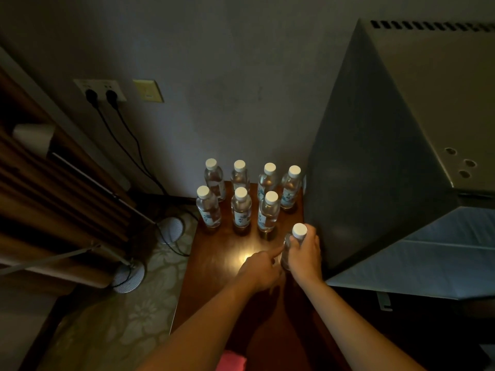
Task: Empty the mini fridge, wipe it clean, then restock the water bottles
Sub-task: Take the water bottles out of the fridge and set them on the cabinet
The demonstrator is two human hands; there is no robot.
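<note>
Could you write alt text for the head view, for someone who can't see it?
A person's right hand grips a water bottle on a dim wooden table beside a mini fridge; the left hand touches it. Seven bottles stand behind.

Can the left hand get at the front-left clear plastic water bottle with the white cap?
Probably yes. The left hand holds nothing, and bare wooden tabletop lies between it and that front-left clear plastic water bottle; nothing stands in between.
</note>
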